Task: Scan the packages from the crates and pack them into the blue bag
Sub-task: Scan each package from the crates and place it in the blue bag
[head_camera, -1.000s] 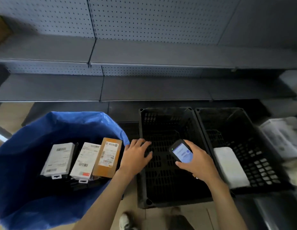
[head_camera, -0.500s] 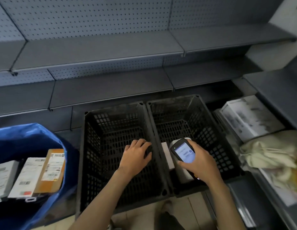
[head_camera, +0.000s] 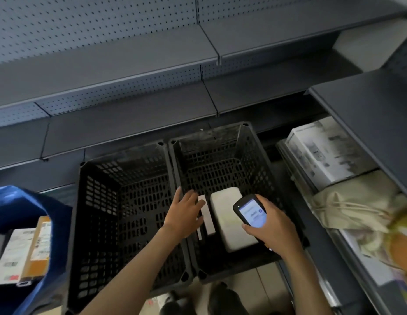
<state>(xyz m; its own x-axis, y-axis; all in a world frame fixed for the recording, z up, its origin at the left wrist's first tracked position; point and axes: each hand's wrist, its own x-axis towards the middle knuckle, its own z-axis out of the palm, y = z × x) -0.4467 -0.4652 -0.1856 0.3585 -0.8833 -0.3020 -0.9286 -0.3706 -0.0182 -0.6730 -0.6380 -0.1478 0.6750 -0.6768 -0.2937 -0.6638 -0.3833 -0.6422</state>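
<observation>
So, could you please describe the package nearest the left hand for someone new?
Of the two black crates under the grey shelves, take the right crate. Two white packages lie inside; yours is the narrow package by its left wall, at the fingertips of the left hand. The bulky package beside it is far wider.

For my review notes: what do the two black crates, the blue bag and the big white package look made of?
Left crate and right crate: rigid moulded plastic, matt black, judging by the hole grid and thick rims. Blue bag: probably thin plastic sheeting, slightly shiny, softly creased. White package: seemingly a soft plastic mailer, rounded corners, faint sheen; possibly paper.
</observation>
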